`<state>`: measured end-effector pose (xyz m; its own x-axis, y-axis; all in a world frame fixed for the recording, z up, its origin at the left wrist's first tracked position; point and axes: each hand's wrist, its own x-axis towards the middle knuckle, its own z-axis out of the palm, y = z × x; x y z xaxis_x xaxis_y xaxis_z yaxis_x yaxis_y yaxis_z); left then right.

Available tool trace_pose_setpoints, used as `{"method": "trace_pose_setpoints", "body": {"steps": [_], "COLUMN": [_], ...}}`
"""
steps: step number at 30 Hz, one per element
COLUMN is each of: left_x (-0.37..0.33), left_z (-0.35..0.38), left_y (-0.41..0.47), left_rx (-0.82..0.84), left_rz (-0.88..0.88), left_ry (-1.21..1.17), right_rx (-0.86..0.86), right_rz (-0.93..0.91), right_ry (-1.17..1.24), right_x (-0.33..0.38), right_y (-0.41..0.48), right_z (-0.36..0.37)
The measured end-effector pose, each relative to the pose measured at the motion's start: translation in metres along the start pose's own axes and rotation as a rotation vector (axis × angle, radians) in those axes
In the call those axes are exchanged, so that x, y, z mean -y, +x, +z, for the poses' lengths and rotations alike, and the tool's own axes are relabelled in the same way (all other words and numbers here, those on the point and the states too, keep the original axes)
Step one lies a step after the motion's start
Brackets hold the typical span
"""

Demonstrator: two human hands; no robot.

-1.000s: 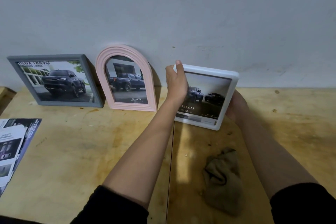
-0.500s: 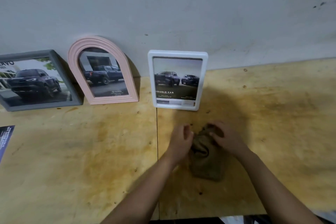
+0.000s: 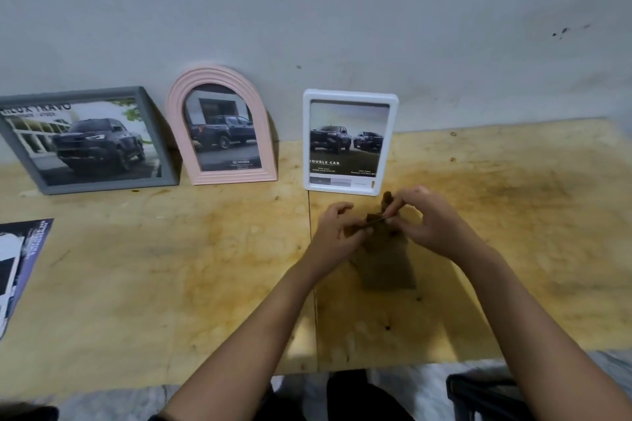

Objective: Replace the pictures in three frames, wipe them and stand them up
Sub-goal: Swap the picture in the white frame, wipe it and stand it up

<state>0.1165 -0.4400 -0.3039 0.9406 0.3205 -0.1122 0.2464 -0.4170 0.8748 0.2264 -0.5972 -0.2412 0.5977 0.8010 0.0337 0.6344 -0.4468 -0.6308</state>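
Observation:
Three frames stand leaning against the wall, each holding a truck picture: a grey rectangular frame (image 3: 89, 140) at the left, a pink arched frame (image 3: 220, 126) in the middle, and a white frame (image 3: 349, 142) to the right. Just in front of the white frame, both hands hold a brown cloth (image 3: 384, 260). My left hand (image 3: 337, 227) pinches its upper left edge and my right hand (image 3: 431, 220) pinches its upper right edge. The cloth's top edge is lifted and stretched between them, while its lower part lies on the wooden table (image 3: 171, 267).
A printed brochure (image 3: 17, 263) lies at the table's left edge. The grey wall (image 3: 342, 10) runs along the back. The table's front edge is close to my body, with a dark object (image 3: 485, 396) below it at the right.
A second ago both hands held the tilted white frame; it now stands against the wall. The hands dropped to the brown cloth and have lifted its top edge.

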Motion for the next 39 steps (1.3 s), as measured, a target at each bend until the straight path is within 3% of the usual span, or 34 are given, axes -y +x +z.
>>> {"method": "trace_pose_setpoints", "body": {"steps": [4, 9, 14, 17, 20, 23, 25, 27, 30, 33, 36, 39], "left_x": [-0.013, -0.009, -0.01, -0.012, -0.01, 0.003, 0.011, 0.011, -0.002, -0.014, -0.015, 0.01], "left_z": [-0.06, -0.137, -0.209, -0.247, -0.275, -0.291, -0.297, -0.302, -0.314, -0.331, -0.332, -0.312], "left_y": [-0.028, -0.057, -0.07, -0.073, -0.076, -0.074, -0.069, -0.064, -0.058, -0.052, -0.065, -0.103], "left_rx": [0.041, 0.09, 0.051, 0.073, 0.142, 0.151, 0.086, -0.018, -0.165, -0.32, -0.397, -0.424], "left_rz": [0.131, 0.041, 0.14, 0.135, 0.097, 0.045, -0.002, -0.036, -0.036, 0.073, 0.204, 0.274], "left_ry": [-0.007, -0.046, -0.03, -0.061, 0.043, 0.154, 0.162, 0.133, -0.012, -0.178, -0.125, -0.054], "right_rx": [-0.01, -0.016, 0.054, 0.076, 0.237, 0.371, 0.278, 0.077, -0.201, -0.418, -0.557, -0.558], "right_rz": [-0.013, -0.128, -0.154, -0.124, -0.023, 0.104, 0.157, 0.178, 0.199, 0.137, 0.025, -0.061], "right_ry": [-0.035, 0.22, 0.198, 0.161, 0.263, 0.105, 0.039, 0.045, 0.231, 0.366, 0.289, 0.183], "right_x": [0.048, 0.1, 0.135, 0.153, 0.168, 0.174, 0.177, 0.186, 0.207, 0.229, 0.241, 0.234], "right_y": [0.012, 0.015, 0.029, 0.037, 0.042, 0.051, 0.061, 0.073, 0.09, 0.099, 0.09, 0.058], "right_z": [-0.002, 0.001, 0.022, 0.037, 0.045, 0.051, 0.058, 0.062, 0.056, 0.042, 0.04, 0.065]}}
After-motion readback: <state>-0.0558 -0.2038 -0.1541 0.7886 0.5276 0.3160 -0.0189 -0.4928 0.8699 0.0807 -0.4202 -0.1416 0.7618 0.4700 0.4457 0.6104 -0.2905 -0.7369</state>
